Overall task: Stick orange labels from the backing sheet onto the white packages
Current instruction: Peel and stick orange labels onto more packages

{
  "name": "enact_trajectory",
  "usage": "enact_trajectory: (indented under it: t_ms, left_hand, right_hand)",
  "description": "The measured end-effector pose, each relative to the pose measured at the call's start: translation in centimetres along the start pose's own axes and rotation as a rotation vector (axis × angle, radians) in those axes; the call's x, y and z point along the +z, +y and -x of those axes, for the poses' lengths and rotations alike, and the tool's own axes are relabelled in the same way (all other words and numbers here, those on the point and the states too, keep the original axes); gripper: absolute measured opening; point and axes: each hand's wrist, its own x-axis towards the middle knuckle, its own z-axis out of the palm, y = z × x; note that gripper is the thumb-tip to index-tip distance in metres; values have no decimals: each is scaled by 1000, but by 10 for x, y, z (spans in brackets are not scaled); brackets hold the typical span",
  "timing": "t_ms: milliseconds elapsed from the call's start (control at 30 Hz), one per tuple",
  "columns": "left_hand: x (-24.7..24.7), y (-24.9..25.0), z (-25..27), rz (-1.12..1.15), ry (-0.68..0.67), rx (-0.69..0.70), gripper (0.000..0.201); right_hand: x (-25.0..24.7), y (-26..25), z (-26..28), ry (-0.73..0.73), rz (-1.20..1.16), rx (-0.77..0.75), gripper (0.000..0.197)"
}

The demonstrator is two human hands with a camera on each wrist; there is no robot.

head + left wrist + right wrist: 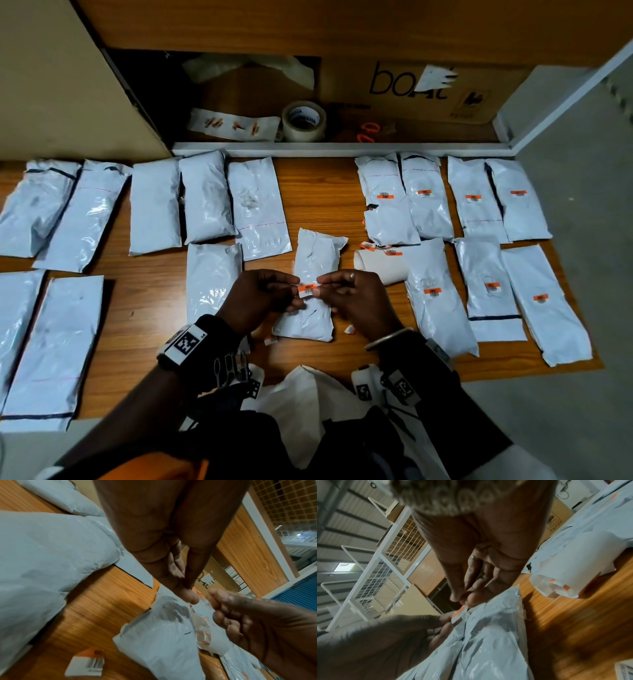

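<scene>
Bare surface open at 12 o'clock between package rows. Unlabelled packages obstruct 9 to 11 o'clock; labelled packages and curled backing sheet obstruct 1 to 3 o'clock.

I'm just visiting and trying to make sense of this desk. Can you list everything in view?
Unlabelled packages: about nine, white, left half of the table.
Labelled packages: seven, white with orange labels, right side.
Centre package: one, white, under the hands, no label stuck yet.
Orange label: one, held over the centre package.
Backing sheet: one, white, curled, a few orange labels left, right of the centre package.
Tape roll: one, clear, on the shelf behind.
Scissors: one pair, orange handles, right of the tape.
Cardboard box: one, brown, back of the shelf.
Table: one, wood.
Left hand: pinches the label's left end.
Right hand: pinches its right end.
</scene>
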Motion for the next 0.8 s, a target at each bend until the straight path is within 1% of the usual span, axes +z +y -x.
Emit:
enact_trajectory:
  t_ms: [67,100,167,233,300,433,667,800]
  left_hand:
    - [0,-1,0,9,-1,-4,12]
    - [1,0,0,13,6,-5,12]
    - [3,0,0,8,16,-3,12]
    - [4,-1,0,0,11,0,12]
    - [5,-1,-2,3,9,-1,11]
    - [6,-4,-6,-54,6,42,15]
    - [8,-7,-19,-148,97,98,12]
    - [10,-7,-20,-133,156,89,10]
  right_hand:
    - [3,4,-2,54,40,-26,20]
    - [3,5,-3,77,54,-28,23]
    - [3,5,-3,76,53,-17,28]
    - [5,6,-2,41,24,-15,19]
    - [7,6,0,40,-4,-10,12]
    - [7,5,-2,71,-78,34,12]
    - [11,-1,-6,112,-151,82,13]
    - [15,-2,-8,104,-154,113,11]
